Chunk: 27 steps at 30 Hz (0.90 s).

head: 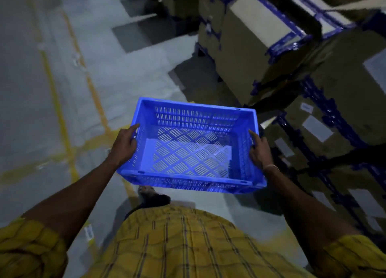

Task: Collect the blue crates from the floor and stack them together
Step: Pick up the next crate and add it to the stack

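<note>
An empty blue crate (191,150) with slotted walls and a perforated bottom is carried in the air in front of my body, above the floor. My left hand (124,145) grips its left side wall, thumb along the rim and fingers curled under the outer edge. My right hand (260,150) grips the right side wall the same way. The crate is held level, its open top facing up. No other blue crate shows in view.
Stacked cardboard boxes (261,48) bound with blue tape fill the right side, close to the crate. The grey concrete floor (25,89) with yellow painted lines (56,102) stretches to the left. My foot (150,194) shows below the crate.
</note>
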Available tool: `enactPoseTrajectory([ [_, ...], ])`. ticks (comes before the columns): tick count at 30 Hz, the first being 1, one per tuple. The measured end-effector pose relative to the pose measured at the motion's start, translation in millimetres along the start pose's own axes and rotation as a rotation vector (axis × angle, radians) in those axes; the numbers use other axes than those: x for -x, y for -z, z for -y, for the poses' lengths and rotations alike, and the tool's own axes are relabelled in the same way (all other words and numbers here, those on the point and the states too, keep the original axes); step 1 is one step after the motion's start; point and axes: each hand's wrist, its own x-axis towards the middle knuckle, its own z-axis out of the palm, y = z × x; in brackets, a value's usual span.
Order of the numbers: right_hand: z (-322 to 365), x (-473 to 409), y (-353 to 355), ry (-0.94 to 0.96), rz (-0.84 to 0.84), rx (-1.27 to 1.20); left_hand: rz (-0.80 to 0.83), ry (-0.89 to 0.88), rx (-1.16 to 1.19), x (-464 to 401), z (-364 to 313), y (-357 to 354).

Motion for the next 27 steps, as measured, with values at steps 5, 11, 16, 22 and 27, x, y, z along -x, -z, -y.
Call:
enactPoseTrajectory([
  [5, 75.5, -57.8, -24.4, 0.141, 0.047, 0.052, -0.075, 0.087, 0.008, -18.3, 41.7, 41.7],
  [11, 174.2, -140.9, -65.0, 0.241, 0.054, 0.096, -0.15, 0.172, 0.037, -74.8, 106.9, 92.0],
  [16, 265.2, -195.8, -87.9, 0.314, 0.056, 0.115, -0.196, 0.211, 0.041, -118.7, 146.8, 147.6],
  [22, 355.3, -272.4, -117.0, 0.405, 0.102, 0.126, -0.229, 0.287, 0.011, -180.5, 187.4, 206.3],
  [27, 422.1, -358.6, -141.3, 0.46, 0.117, 0.114, -0.277, 0.315, -0.004, -254.7, 219.3, 233.4],
])
